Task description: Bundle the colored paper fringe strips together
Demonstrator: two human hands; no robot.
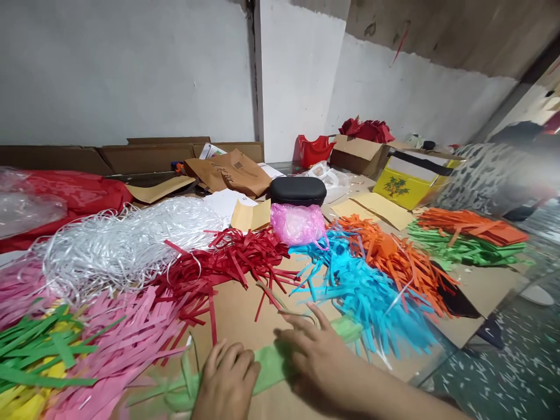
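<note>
Hands on light green paper strip (269, 361), near centre of surface (236, 315) | left hand (227, 379) fingers curled, pressing strip flat | right hand (319, 356) fingers spread flat over it, gripping nothing | step: apparently smoothing strip | next: steady, even pressure | red strips (227, 262) far-left, blue strips (367, 286) right

Both hands are bare: the left hand (227, 379) near the bottom edge, the right hand (321, 356) with its unsleeved forearm, no rings or watch.
</note>
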